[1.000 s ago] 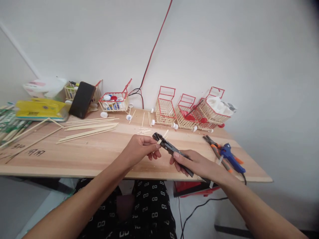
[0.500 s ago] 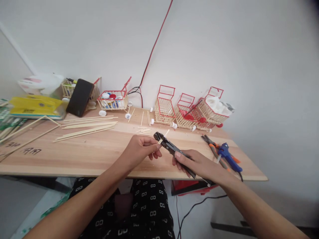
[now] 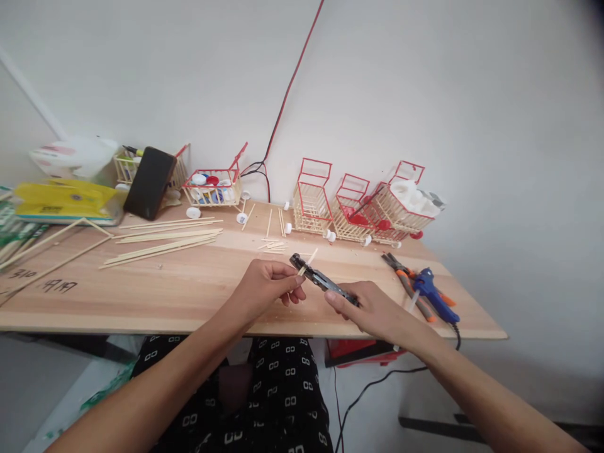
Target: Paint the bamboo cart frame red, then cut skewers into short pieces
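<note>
Head view. Left hand [image 3: 268, 286] pinched closed on a short wooden stick [image 3: 306, 262], held just above the near middle of the worktop [image 3: 189, 296]. Stick tilted, far end pointing up and right, crossing the jaws of black cutting pliers [image 3: 321, 279]. Right hand [image 3: 372, 308] wrapped closed around the pliers' handles, jaws pointing left and far, toward the left hand. Jaw gap too small to judge; stick appears set between them.

Just right of the right hand, near the right worktop edge: blue glue gun [image 3: 436, 294] lying flat, cord dropping off the edge. Touching it on the left, orange-handled pliers [image 3: 408, 280], also flat.

Far side against the wall, right of centre: three small stick-built carts with red frames [image 3: 358, 204], the rightmost loaded with white pieces. Left of centre, another red-framed cart [image 3: 214, 185] filled with bottle caps. Loose white bottle caps [image 3: 242, 218] on the worktop beside it.

Left half: bundle of long bamboo sticks [image 3: 163, 242] lying roughly left-right. Short offcuts [image 3: 274, 245] between the bundle and the carts. Black phone [image 3: 150, 182] propped upright at the far left; yellow packet [image 3: 63, 200] left of it. Red cable [image 3: 287, 94] running up the wall.
</note>
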The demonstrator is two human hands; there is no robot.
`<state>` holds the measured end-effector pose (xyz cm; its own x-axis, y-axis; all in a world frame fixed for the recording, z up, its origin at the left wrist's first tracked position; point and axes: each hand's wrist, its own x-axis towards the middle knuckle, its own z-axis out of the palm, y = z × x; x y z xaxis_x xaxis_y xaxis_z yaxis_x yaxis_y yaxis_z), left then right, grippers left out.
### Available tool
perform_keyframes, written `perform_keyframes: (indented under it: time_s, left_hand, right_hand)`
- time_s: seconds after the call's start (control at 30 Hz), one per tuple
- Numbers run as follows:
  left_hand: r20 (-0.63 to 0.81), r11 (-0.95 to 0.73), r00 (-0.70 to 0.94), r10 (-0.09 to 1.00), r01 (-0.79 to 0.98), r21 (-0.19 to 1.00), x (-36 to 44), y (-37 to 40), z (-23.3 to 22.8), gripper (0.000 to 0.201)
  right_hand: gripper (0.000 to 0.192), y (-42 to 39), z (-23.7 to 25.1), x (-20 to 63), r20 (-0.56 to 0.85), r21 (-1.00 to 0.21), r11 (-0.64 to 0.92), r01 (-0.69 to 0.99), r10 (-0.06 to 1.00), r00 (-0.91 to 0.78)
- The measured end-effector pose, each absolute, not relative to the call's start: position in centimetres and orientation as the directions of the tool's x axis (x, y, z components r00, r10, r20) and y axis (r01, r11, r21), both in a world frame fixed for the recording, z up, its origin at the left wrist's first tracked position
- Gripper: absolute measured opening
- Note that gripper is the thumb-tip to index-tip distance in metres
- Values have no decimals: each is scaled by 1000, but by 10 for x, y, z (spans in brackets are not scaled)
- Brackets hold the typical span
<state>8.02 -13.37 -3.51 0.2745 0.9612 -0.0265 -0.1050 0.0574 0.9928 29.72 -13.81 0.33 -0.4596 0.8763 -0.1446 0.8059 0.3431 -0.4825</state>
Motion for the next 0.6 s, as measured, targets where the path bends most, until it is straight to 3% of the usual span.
perform_keyframes:
  time_s: [0.3,0.6]
  left_hand:
    - [-216,250,236,947,-121,961,77,-143,-55,17]
    - [-297,307,223,929,-11,952,69,-142,-56,16]
  right_hand:
    - [58,-133,-12,285,-261,-561,306,769,816,-515]
    - [57,-127,-17,271,-276,-565,304,767,807,-523]
